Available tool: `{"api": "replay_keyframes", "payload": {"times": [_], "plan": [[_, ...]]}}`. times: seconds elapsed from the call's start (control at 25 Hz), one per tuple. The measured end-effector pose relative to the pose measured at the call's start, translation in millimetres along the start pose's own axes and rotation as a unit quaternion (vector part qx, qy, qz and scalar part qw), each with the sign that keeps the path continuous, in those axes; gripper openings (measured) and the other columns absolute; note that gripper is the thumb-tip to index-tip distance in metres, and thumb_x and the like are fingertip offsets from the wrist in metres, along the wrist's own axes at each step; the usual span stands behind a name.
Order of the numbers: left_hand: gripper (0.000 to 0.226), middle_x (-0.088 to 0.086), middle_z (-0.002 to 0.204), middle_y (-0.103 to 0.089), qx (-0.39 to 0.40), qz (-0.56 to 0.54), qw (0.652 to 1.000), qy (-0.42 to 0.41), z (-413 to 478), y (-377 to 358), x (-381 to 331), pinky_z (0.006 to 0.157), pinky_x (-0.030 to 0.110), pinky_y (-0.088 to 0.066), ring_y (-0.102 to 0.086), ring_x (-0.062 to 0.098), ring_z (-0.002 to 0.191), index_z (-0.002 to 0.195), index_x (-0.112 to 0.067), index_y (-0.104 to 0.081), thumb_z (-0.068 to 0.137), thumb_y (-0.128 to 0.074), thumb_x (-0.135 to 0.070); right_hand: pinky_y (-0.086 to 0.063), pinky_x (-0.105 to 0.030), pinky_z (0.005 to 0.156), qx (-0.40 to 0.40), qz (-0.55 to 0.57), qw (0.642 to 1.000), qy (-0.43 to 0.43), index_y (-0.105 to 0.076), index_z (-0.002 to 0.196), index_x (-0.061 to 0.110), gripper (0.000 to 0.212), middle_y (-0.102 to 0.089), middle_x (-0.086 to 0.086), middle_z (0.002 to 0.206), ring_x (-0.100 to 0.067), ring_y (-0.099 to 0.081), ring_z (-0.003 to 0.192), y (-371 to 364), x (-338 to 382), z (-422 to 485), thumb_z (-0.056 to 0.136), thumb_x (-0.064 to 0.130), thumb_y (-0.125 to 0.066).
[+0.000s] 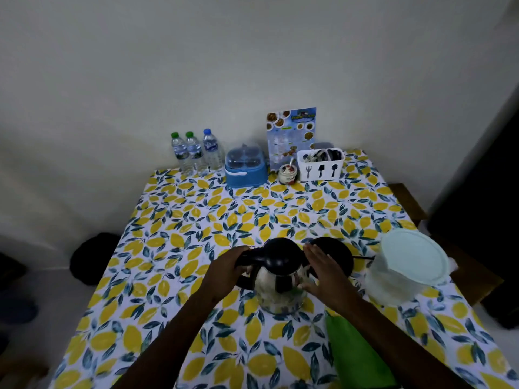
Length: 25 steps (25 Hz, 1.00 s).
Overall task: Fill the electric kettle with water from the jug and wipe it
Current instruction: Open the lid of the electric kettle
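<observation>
The left hand (229, 269) has its fingers curled shut around the black handle of the electric kettle (280, 282), at the kettle's nine o'clock, a hold that looks meant to keep the body from turning or sliding. The right hand (323, 273) lies flat, fingers nearly straight and together, pressed against the steel wall at three o'clock; a trace of green shows under its fingertips, seemingly the green cloth (356, 352) that trails down toward five o'clock, so this reads as the wiping stroke, though how firmly the cloth is pinched I cannot tell. The kettle stands upright, lid closed, off its round black base (341, 255), which sits just behind it at one o'clock, probably so the whole wall can be reached. The pale lidded jug (407, 265) waits at three o'clock on the lemon-print tablecloth (196, 220), set aside from the wiping.
</observation>
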<state>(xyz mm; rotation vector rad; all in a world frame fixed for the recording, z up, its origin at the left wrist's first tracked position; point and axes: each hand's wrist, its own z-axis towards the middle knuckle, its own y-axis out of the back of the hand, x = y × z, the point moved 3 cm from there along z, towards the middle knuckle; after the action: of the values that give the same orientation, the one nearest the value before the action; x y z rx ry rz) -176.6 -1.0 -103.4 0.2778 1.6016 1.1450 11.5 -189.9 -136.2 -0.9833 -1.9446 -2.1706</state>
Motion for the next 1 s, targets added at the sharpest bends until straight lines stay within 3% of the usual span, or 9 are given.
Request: {"api": "replay_keyframes", "payload": {"times": [0.08,0.16,0.28,0.36,0.52,0.6,0.72,0.88,1.0], "plan": [[0.084,0.001,0.128,-0.062,-0.003,-0.002,1.0,0.009,-16,2,12,0.085,0.02,-0.039,-0.057,0.015,0.111,0.131,-0.02,-0.052,0.08,-0.025,-0.081,-0.016,-0.042,0.12,0.017,0.004,1.0,0.02,-0.009,0.153,0.013,0.09,0.001,0.006,0.157,-0.009,0.005,0.144,-21,8,-5,0.087,0.044,-0.063],[0.082,0.003,0.13,-0.061,-0.002,-0.025,0.999,0.026,-30,-2,25,0.093,0.027,-0.044,-0.057,0.017,0.114,0.131,-0.018,-0.052,0.082,-0.026,-0.079,-0.022,-0.044,0.119,0.005,-0.001,0.999,0.043,-0.013,0.152,0.014,0.086,-0.002,0.005,0.158,-0.015,-0.002,0.147,-36,15,-8,0.088,0.043,-0.062],[0.045,0.007,0.126,-0.059,0.01,-0.072,0.996,0.059,-38,-7,28,0.096,0.048,-0.047,-0.057,0.022,0.113,0.127,-0.017,-0.052,0.092,-0.048,-0.045,-0.016,-0.047,0.117,-0.011,-0.042,0.999,0.031,-0.013,0.153,0.019,0.085,-0.002,0.004,0.16,-0.02,-0.004,0.148,-45,20,-9,0.088,0.044,-0.062],[0.042,0.009,0.132,-0.053,0.012,-0.083,0.994,0.068,-34,-10,10,0.104,0.05,-0.041,-0.05,0.024,0.122,0.132,-0.017,-0.048,0.092,-0.052,-0.029,-0.016,-0.052,0.116,-0.027,-0.075,0.997,0.023,-0.014,0.153,0.021,0.085,-0.002,0.006,0.16,-0.02,-0.004,0.148,-45,21,-11,0.087,0.047,-0.061],[0.071,0.004,0.146,-0.046,-0.029,0.046,0.997,0.048,-18,-25,-37,0.117,0.053,-0.021,-0.037,0.024,0.138,0.141,-0.02,-0.04,0.087,-0.04,-0.066,-0.024,-0.055,0.111,-0.04,-0.1,0.994,0.014,-0.015,0.152,0.022,0.089,-0.012,0.002,0.161,-0.018,-0.007,0.147,-46,20,-17,0.083,0.049,-0.064],[0.084,0.005,0.144,-0.05,-0.047,0.081,0.994,0.052,-12,-32,-42,0.113,0.05,-0.031,-0.045,0.025,0.133,0.141,-0.016,-0.041,0.081,-0.035,-0.076,-0.024,-0.056,0.111,-0.044,-0.089,0.995,0.006,-0.012,0.152,0.024,0.091,-0.009,0.003,0.16,-0.016,-0.004,0.145,-47,22,-17,0.083,0.047,-0.066],[0.081,0.01,0.136,-0.057,-0.068,0.116,0.99,0.03,-11,-33,-49,0.104,0.045,-0.043,-0.055,0.028,0.122,0.138,-0.011,-0.044,0.088,-0.021,-0.07,-0.028,-0.058,0.108,-0.054,-0.074,0.996,-0.003,-0.015,0.152,0.024,0.096,-0.014,0.004,0.159,-0.015,-0.007,0.145,-48,23,-17,0.078,0.046,-0.072],[0.047,0.008,0.135,-0.057,-0.136,-0.086,0.985,0.061,-17,-17,-50,0.099,0.037,-0.048,-0.056,0.024,0.121,0.139,-0.015,-0.043,0.1,-0.034,-0.038,-0.013,-0.053,0.114,-0.042,-0.051,0.998,-0.006,0.01,0.149,0.042,0.101,0.001,0.012,0.161,-0.011,0.006,0.147,-53,18,-17,0.081,0.05,-0.065],[0.041,0.003,0.147,-0.047,-0.148,-0.259,0.947,0.12,-32,-5,-39,0.106,0.035,-0.042,-0.046,0.019,0.133,0.143,-0.021,-0.039,0.103,-0.034,-0.027,-0.007,-0.053,0.116,-0.047,-0.045,0.998,-0.01,0.012,0.146,0.048,0.098,0.004,0.014,0.161,-0.013,0.009,0.148,-52,18,-18,0.083,0.052,-0.063]]}}
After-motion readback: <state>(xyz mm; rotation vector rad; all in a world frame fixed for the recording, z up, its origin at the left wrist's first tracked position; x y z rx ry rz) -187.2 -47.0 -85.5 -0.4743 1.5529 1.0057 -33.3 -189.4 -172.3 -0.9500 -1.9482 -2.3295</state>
